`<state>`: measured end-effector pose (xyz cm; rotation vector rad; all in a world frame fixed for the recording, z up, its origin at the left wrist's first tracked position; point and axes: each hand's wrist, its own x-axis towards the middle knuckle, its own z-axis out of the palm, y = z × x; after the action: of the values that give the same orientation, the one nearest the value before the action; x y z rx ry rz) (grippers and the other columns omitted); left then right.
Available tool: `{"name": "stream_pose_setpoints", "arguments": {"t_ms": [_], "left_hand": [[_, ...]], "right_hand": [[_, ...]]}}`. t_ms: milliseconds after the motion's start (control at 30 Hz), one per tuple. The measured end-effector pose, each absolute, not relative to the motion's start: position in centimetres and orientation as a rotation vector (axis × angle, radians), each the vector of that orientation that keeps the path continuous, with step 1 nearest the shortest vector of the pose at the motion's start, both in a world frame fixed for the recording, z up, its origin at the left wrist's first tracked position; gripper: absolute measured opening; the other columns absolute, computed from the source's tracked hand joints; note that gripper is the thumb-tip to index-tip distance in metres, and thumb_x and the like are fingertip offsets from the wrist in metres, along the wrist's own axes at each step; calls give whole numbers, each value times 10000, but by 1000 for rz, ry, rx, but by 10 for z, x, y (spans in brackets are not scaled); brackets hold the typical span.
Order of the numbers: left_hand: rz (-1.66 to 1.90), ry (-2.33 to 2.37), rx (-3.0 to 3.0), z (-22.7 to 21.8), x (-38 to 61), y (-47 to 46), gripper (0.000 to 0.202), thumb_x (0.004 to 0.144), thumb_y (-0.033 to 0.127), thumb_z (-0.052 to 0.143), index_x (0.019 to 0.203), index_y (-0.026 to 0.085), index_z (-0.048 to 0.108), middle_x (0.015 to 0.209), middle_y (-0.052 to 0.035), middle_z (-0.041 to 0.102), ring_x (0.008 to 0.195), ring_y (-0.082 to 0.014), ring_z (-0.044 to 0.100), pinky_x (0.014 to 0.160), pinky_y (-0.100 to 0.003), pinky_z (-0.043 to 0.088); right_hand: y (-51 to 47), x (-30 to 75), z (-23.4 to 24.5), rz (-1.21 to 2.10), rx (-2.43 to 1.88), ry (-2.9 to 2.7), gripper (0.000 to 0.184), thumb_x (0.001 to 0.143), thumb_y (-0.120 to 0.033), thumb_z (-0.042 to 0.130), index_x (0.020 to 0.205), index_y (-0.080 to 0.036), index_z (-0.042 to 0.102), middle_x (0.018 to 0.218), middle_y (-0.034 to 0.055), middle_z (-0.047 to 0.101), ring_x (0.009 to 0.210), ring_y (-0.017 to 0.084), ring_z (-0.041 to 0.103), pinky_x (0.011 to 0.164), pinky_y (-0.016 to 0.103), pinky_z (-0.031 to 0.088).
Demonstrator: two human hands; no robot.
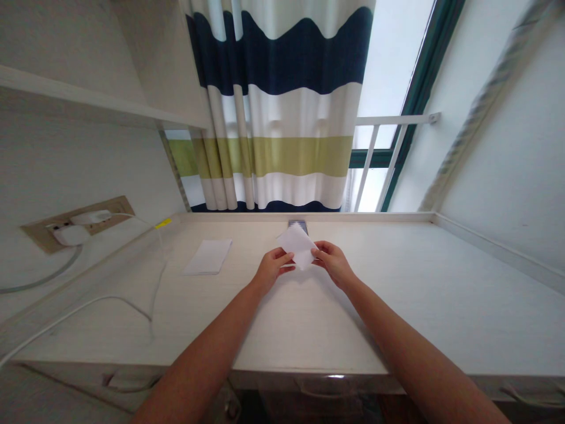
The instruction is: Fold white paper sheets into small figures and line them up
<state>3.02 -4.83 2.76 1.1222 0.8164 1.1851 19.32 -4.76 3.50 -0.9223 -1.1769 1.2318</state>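
White paper sheet (299, 247) grasped between left hand (273, 270) and right hand (334, 263) over the table (397, 294), partly hiding a blurred dark object (297, 224) beyond.

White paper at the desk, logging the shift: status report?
Left hand, right hand both pinching white paper sheet. Second paper sheet flat on desk, to the left. Small dark item behind.

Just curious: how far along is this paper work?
Done: a white sheet already lies flat on the desk. In hand: another white sheet, pinched between the left hand and right hand. Left: a small dark object sits apparently untouched at the desk's back edge.
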Motion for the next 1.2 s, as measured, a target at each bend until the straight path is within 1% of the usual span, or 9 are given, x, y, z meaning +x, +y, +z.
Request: {"name": "stream_pose_setpoints", "arguments": {"t_ms": [100,167,233,333,500,633,833,1067,1200], "left_hand": [[1256,871,1115,27,31,-47,350,559,336,669,811,103,602,840,-91,620,711,-153,569,661,-309,478],[1284,922,1134,26,30,-46,317,548,341,670,748,104,604,767,-71,625,661,-141,565,634,-305,483],[1279,960,1183,25,29,-45,287,545,337,668,704,107,605,720,-58,624,632,-135,561,613,-295,482],[1244,989,1266,23,29,-43,254,540,320,667,672,110,610,712,-58,628,645,-146,567,609,-289,476],[1220,1006,1316,23,28,-44,224,555,295,652,674,108,619,722,-61,633,668,-157,572,633,-298,467],[1230,1013,1297,24,28,-44,204,558,275,647,674,109,623,726,-65,634,668,-157,572,643,-302,459],[1222,1026,1297,25,28,-46,169,560,246,639,660,111,620,704,-51,628,659,-141,566,643,-278,448],[1218,980,1279,24,28,-45,204,551,261,640,673,99,622,680,-45,624,648,-140,558,656,-289,448],[1215,980,1293,22,28,-43,215,542,265,640,674,96,619,660,-40,616,629,-135,551,638,-282,447]], "right_hand": [[-52,191,38,1318,-928,-1181,172,560,-242,637,686,-164,550,698,-6,580,651,119,555,624,284,495],[-54,190,40,1361,-955,-1218,180,555,-238,642,695,-163,557,715,4,593,676,134,566,612,286,495],[-54,190,41,1354,-993,-1261,187,568,-263,640,710,-158,577,730,17,609,682,137,570,597,267,485],[-53,191,41,1303,-1041,-1273,189,587,-302,632,691,-148,598,689,22,618,637,118,563,567,229,461],[-52,192,41,1301,-1077,-1247,169,564,-274,655,653,-141,604,652,24,619,573,106,547,510,215,444],[-53,192,42,1303,-1083,-1247,138,572,-251,654,636,-138,606,646,27,618,564,104,543,506,216,447],[-52,193,41,1322,-1083,-1253,131,588,-242,646,647,-131,609,662,29,617,570,96,539,511,210,449],[-51,192,40,1319,-1113,-1235,155,559,-250,663,607,-128,580,612,7,587,550,84,523,495,197,441],[-50,193,38,1320,-1115,-1235,156,562,-252,663,610,-132,577,610,5,584,551,85,524,499,198,446]]}}
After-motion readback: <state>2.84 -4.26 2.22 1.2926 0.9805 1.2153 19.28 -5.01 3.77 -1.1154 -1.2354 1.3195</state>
